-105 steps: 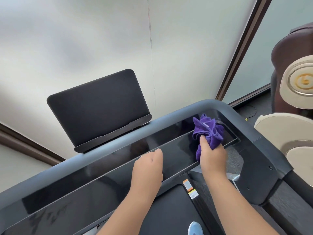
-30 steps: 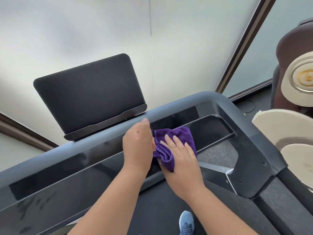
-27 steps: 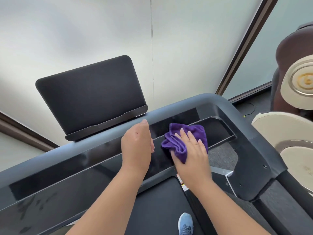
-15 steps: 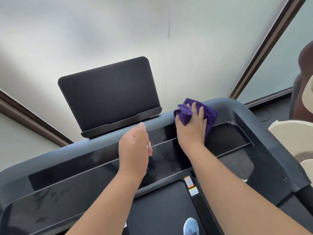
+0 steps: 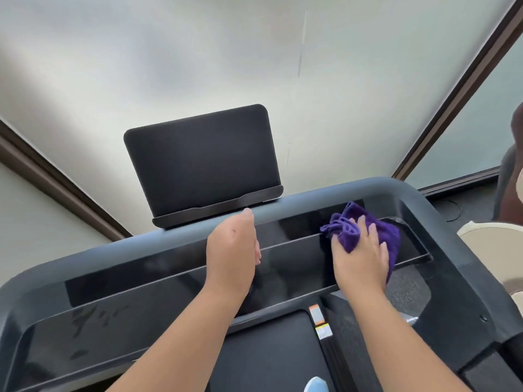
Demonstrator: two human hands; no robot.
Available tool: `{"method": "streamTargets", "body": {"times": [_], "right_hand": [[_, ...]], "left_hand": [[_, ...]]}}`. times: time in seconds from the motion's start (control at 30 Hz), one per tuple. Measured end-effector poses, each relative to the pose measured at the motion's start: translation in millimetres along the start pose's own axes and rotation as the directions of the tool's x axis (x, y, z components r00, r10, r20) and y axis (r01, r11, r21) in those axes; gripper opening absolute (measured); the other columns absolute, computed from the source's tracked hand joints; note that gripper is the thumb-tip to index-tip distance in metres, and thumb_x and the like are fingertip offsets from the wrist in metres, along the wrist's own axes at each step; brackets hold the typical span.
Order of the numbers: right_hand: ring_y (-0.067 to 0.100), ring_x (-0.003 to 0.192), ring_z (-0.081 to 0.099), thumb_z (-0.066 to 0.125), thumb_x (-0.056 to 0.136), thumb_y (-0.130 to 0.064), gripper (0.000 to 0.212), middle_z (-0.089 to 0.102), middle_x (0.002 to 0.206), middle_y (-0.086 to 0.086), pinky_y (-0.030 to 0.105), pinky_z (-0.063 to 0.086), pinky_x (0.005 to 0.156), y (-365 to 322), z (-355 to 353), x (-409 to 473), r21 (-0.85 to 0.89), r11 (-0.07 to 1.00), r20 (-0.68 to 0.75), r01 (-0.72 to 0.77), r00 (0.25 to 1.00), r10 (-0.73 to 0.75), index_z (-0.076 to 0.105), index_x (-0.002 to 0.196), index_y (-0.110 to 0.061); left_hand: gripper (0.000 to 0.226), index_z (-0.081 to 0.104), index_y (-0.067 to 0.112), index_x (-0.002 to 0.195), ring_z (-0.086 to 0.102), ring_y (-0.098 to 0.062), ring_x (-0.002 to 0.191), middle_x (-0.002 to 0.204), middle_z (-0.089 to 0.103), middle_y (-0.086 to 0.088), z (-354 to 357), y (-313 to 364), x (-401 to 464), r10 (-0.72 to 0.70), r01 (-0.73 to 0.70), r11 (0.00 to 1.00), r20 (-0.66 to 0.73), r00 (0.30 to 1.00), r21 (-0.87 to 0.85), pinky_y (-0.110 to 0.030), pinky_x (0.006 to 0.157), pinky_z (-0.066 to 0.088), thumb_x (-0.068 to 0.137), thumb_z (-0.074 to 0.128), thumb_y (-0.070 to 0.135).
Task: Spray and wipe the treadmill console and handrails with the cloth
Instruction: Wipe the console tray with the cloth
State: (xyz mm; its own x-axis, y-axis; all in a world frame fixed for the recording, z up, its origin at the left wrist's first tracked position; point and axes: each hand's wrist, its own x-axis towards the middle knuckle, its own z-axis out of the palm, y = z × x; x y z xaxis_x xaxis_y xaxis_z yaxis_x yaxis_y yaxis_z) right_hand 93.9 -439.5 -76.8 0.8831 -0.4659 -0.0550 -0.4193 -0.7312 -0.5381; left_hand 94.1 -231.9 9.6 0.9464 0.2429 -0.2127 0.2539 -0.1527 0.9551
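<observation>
The treadmill console (image 5: pixel 158 292) is a wide glossy black panel inside a grey rounded frame. A dark tablet-like screen (image 5: pixel 201 162) stands upright at its back. My right hand (image 5: pixel 360 258) presses a crumpled purple cloth (image 5: pixel 387 236) flat against the right part of the glossy panel, fingers spread over it. My left hand (image 5: pixel 232 250) rests on the middle of the console, fingers curled over the grey top rail (image 5: pixel 297 206) and holding nothing else. The right handrail (image 5: pixel 464 281) runs down the right side. No spray bottle is in view.
Smears mark the left part of the panel (image 5: pixel 93 315). The black running belt (image 5: pixel 268 352) lies below with a warning sticker (image 5: pixel 319 321). A blue shoe tip (image 5: pixel 315 384) shows at the bottom. A beige and brown massage chair (image 5: pixel 492 244) stands at right, a frosted window behind.
My right hand with the cloth has slid from the top grey rail down and right onto the glossy panel. My left hand has stayed on the middle rail.
</observation>
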Motion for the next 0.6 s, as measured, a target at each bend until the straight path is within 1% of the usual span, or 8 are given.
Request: {"method": "streamTargets", "body": {"times": [0.07, 0.13, 0.2, 0.27, 0.37, 0.4, 0.5, 0.6], "right_hand": [[0.018, 0.161, 0.004, 0.044, 0.106, -0.044, 0.068, 0.015, 0.175, 0.001, 0.043, 0.0, 0.131, -27, -4, 26, 0.128, 0.978, 0.037, -0.164, 0.986, 0.161, 0.023, 0.165, -0.018], [0.022, 0.162, 0.002, 0.044, 0.107, -0.041, 0.069, 0.011, 0.175, 0.005, 0.045, 0.0, 0.131, -55, 4, 35, 0.242, 0.947, 0.035, -0.212, 0.977, 0.209, 0.019, 0.165, -0.014], [0.023, 0.162, 0.0, 0.048, 0.107, -0.04, 0.069, 0.009, 0.176, 0.005, 0.043, 0.0, 0.13, -78, 13, 24, 0.305, 0.945, 0.025, -0.119, 0.993, 0.118, 0.02, 0.165, -0.016], [0.023, 0.162, 0.002, 0.054, 0.106, -0.038, 0.068, 0.009, 0.175, 0.001, 0.041, 0.002, 0.131, -86, 25, -1, 0.337, 0.941, 0.059, 0.039, 0.996, -0.062, 0.024, 0.165, -0.021], [0.015, 0.161, 0.005, 0.054, 0.105, -0.041, 0.066, 0.016, 0.174, -0.009, 0.039, 0.006, 0.131, -64, 39, -43, 0.132, 0.936, 0.112, 0.327, 0.933, -0.342, 0.029, 0.164, -0.026], [0.013, 0.161, 0.008, 0.055, 0.104, -0.042, 0.066, 0.02, 0.172, -0.011, 0.038, 0.006, 0.131, -51, 40, -51, 0.084, 0.927, 0.116, 0.367, 0.92, -0.375, 0.031, 0.163, -0.027], [0.01, 0.158, 0.018, 0.061, 0.101, -0.04, 0.063, 0.03, 0.168, -0.015, 0.037, 0.011, 0.131, -23, 36, -62, 0.061, 0.934, 0.062, 0.351, 0.933, -0.354, 0.039, 0.159, -0.03], [0.012, 0.157, 0.025, 0.068, 0.098, -0.037, 0.063, 0.037, 0.165, -0.013, 0.041, 0.018, 0.13, -19, 40, -65, 0.021, 0.936, -0.019, 0.351, 0.936, -0.351, 0.046, 0.155, -0.028]], "left_hand": [[0.054, 0.04, -0.004, 0.075, 0.046, -0.022, 0.057, 0.058, 0.053, -0.016, -6, -4, 1, -0.007, 0.007, 1.0, -0.017, 1.0, -0.001, -0.039, 0.067, 0.04, 0.088, 0.041, 0.049], [0.055, 0.04, -0.005, 0.076, 0.045, -0.021, 0.055, 0.058, 0.053, -0.016, -11, -10, 0, -0.014, 0.014, 1.0, -0.028, 1.0, 0.015, -0.039, 0.066, 0.04, 0.088, 0.04, 0.049], [0.056, 0.041, -0.005, 0.074, 0.044, -0.018, 0.052, 0.056, 0.054, -0.014, -16, -14, -2, -0.01, 0.011, 0.999, -0.037, 0.999, 0.05, -0.038, 0.066, 0.041, 0.088, 0.038, 0.049], [0.057, 0.041, -0.005, 0.073, 0.046, -0.019, 0.053, 0.054, 0.054, -0.011, -18, -17, -2, 0.002, 0.001, 0.998, -0.04, 0.999, 0.065, -0.039, 0.067, 0.043, 0.09, 0.038, 0.05], [0.061, 0.043, -0.003, 0.072, 0.048, -0.024, 0.056, 0.052, 0.053, -0.008, -21, -22, -1, -0.007, 0.01, 0.995, -0.033, 0.999, 0.101, -0.041, 0.068, 0.045, 0.091, 0.038, 0.055], [0.062, 0.042, -0.002, 0.071, 0.048, -0.025, 0.057, 0.051, 0.053, -0.007, -23, -21, 0, -0.017, 0.02, 0.992, -0.027, 0.999, 0.128, -0.041, 0.068, 0.045, 0.09, 0.038, 0.056], [0.057, 0.04, 0.005, 0.07, 0.047, -0.025, 0.059, 0.054, 0.049, -0.009, -27, -12, 4, -0.058, 0.059, 0.981, -0.011, 0.998, 0.183, -0.041, 0.07, 0.046, 0.087, 0.036, 0.059], [0.045, 0.046, 0.003, 0.086, 0.048, -0.026, 0.059, 0.066, 0.05, -0.014, -33, 5, 12, -0.118, 0.118, 0.975, -0.007, 0.993, 0.189, -0.041, 0.068, 0.043, 0.086, 0.037, 0.047]]}}
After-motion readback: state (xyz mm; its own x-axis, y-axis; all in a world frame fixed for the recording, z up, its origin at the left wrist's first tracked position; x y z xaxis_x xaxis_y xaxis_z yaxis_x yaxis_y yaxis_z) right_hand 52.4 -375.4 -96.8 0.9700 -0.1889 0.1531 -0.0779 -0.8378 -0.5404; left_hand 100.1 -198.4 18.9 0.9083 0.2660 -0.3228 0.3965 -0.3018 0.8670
